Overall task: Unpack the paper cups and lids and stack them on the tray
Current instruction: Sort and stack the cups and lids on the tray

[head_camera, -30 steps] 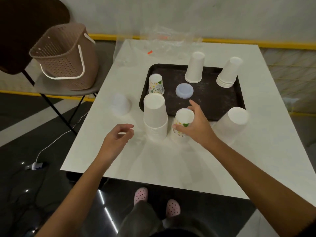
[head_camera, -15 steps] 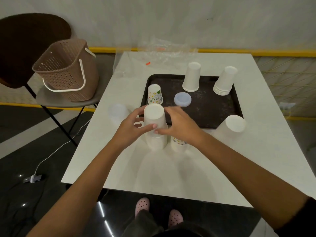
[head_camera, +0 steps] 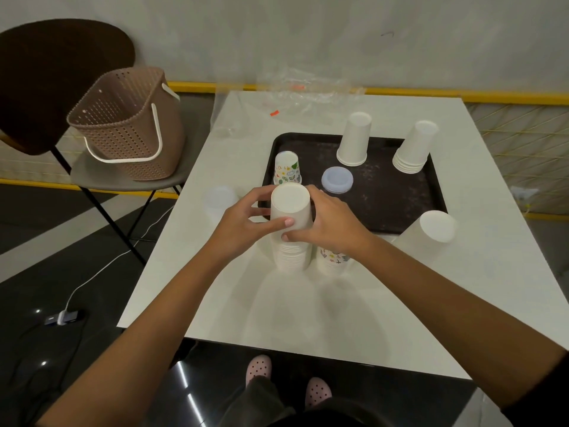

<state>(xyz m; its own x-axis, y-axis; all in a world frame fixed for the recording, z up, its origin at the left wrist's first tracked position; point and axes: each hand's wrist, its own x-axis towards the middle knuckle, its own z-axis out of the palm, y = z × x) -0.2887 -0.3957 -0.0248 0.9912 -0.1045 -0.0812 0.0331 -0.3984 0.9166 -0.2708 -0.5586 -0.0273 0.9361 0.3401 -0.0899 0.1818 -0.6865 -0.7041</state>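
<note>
A tall stack of upside-down white paper cups (head_camera: 291,208) stands on the white table (head_camera: 308,303) just in front of the dark tray (head_camera: 385,198). My left hand (head_camera: 243,223) and my right hand (head_camera: 332,223) grip its upper part from both sides. Right of it, partly hidden under my right wrist, stands a patterned cup stack (head_camera: 334,260). On the tray are a patterned cup (head_camera: 287,169), bluish lids (head_camera: 337,180), a white cup (head_camera: 354,140) and a white cup stack (head_camera: 414,147).
Another white cup stack (head_camera: 431,232) stands on the table right of the tray's near corner. Clear lids (head_camera: 220,198) lie left of my hands. Crumpled plastic wrap (head_camera: 301,94) lies at the table's far edge. A brown basket (head_camera: 129,124) sits on a chair to the left.
My right hand left the patterned cup stack and my left hand rose from the table. Both now hold the tall white stack.
</note>
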